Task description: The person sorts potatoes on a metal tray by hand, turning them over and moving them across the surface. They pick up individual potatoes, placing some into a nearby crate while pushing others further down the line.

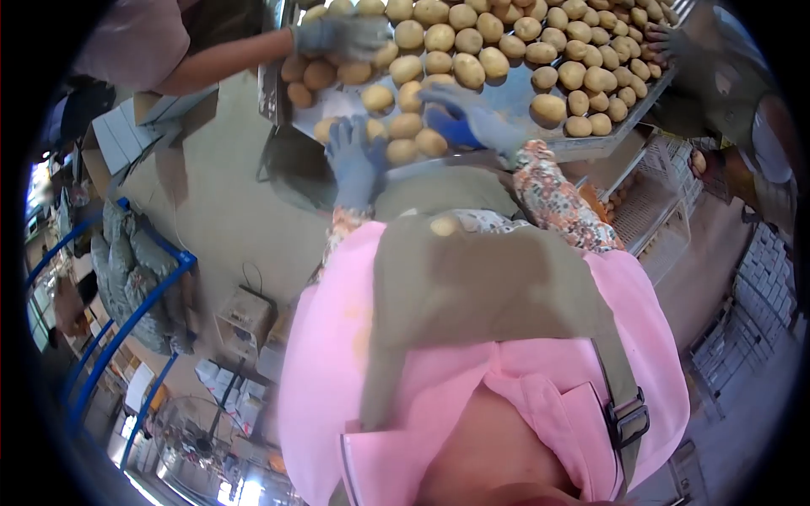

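Many yellow potatoes lie on a metal sorting table ahead of me. My left hand, in a blue-grey glove, is at the table's near edge with its fingers spread, touching a potato. My right hand, gloved too, lies flat over the potatoes near the edge, fingers stretched left toward a potato. Neither hand visibly grips anything. A pink apron and floral sleeves fill the lower view.
A co-worker's gloved hand rests on potatoes at the top left; another person's gloved hand is at the top right. Plastic crates stand under the table on the right. A blue-railed cart with sacks and cardboard boxes stand on the left.
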`<state>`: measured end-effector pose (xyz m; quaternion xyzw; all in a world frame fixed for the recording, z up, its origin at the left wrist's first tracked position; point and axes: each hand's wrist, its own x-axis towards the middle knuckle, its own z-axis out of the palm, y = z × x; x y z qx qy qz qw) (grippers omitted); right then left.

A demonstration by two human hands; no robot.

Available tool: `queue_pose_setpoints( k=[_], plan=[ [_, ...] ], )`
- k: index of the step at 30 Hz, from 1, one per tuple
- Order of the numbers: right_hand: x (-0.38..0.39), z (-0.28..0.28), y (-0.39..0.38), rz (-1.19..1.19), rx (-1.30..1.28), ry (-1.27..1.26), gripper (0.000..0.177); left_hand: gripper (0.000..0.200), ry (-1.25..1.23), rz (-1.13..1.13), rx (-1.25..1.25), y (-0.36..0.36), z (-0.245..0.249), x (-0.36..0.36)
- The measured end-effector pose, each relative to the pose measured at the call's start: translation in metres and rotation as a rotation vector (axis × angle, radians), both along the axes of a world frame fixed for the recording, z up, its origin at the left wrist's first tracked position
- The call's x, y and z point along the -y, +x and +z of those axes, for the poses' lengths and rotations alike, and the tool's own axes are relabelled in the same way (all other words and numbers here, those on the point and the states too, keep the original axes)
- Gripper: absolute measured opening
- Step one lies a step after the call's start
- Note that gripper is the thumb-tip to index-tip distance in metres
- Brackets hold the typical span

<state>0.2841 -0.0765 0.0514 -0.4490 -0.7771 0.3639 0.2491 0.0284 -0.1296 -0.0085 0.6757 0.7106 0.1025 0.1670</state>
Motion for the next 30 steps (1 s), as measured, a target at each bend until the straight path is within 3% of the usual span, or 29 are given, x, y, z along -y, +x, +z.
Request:
queue_pose_setpoints(
  k=[2, 4, 5, 7, 8, 10, 12, 13, 15, 18, 19, 20, 21, 22, 24, 25, 26, 27, 28, 29, 30],
  plan=[
    [0.002, -0.009, 0.047, -0.24, 0.147, -0.026, 0.041, 0.059, 0.031, -0.022, -0.049, -0.017, -0.002, 0.01],
    [0.01, -0.022, 0.094, -0.35, 0.424, -0.13, 0.042, 0.058, 0.115, -0.049, -0.017, -0.036, -0.008, 0.021],
    [0.018, -0.026, 0.107, -0.367, 0.428, -0.124, 0.042, 0.057, 0.144, -0.069, -0.007, -0.044, -0.016, 0.027],
    [0.043, -0.02, 0.112, -0.151, 0.833, -0.013, 0.041, 0.056, 0.175, -0.098, 0.0, -0.049, -0.022, 0.036],
    [0.051, -0.014, 0.103, -0.046, 0.822, -0.074, 0.046, 0.056, 0.143, -0.079, -0.01, -0.048, -0.023, 0.039],
    [0.066, -0.049, 0.075, -0.212, 0.423, -0.395, 0.052, 0.056, 0.113, -0.068, -0.031, -0.043, -0.016, 0.037],
    [0.053, -0.004, 0.036, -0.25, 0.475, -0.606, 0.057, 0.056, 0.118, -0.103, -0.351, -0.027, 0.007, 0.025],
    [0.053, -0.025, 0.03, -0.263, 0.296, -0.584, 0.055, 0.057, 0.087, -0.082, -0.328, -0.022, 0.011, 0.011],
    [0.054, -0.044, 0.021, -0.205, 0.214, -0.607, 0.053, 0.058, 0.16, -0.12, -0.278, -0.014, 0.004, -0.019],
    [0.033, 0.0, -0.005, -0.073, 0.171, -0.607, 0.048, 0.06, 0.225, -0.155, 0.046, 0.015, 0.001, -0.073],
    [0.029, -0.001, -0.011, -0.041, -0.002, -0.632, 0.047, 0.06, 0.223, -0.159, 0.04, 0.028, 0.006, -0.086],
    [0.025, -0.001, -0.017, -0.007, -0.172, -0.653, 0.045, 0.065, 0.128, -0.141, 0.032, 0.043, 0.013, -0.097],
    [0.016, 0.007, -0.021, 0.087, -0.359, -0.887, 0.042, 0.07, 0.035, -0.118, 0.026, 0.053, 0.019, -0.1],
    [0.009, 0.012, -0.019, 0.097, -0.36, -0.888, 0.042, 0.072, -0.033, -0.147, 0.05, 0.057, 0.023, -0.097],
    [-0.008, 0.011, -0.014, 0.252, -0.139, -0.587, 0.042, 0.082, -0.081, -0.227, -0.155, 0.053, 0.017, -0.087],
    [-0.019, 0.003, -0.013, 0.119, 0.143, -0.731, 0.036, 0.076, 0.111, -0.24, 0.055, 0.048, 0.019, -0.071],
    [-0.016, 0.0, -0.003, -0.056, -0.022, -0.628, 0.034, 0.085, -0.217, -0.247, -0.238, 0.043, 0.02, -0.069],
    [-0.018, 0.01, 0.01, -0.231, -0.185, -0.522, 0.033, 0.085, -0.182, -0.212, -0.292, 0.034, 0.014, -0.057],
    [-0.025, 0.009, 0.026, -0.318, -0.346, -0.657, 0.034, 0.084, -0.148, -0.177, -0.344, 0.025, 0.01, -0.041],
    [-0.027, 0.025, 0.04, -0.367, 0.098, -0.414, 0.035, 0.073, -0.026, -0.183, -0.226, 0.02, 0.024, -0.029],
    [-0.027, -0.037, 0.076, -0.319, 0.36, 0.103, 0.041, 0.073, 0.017, -0.218, -0.284, 0.006, 0.011, -0.02]
  ],
)
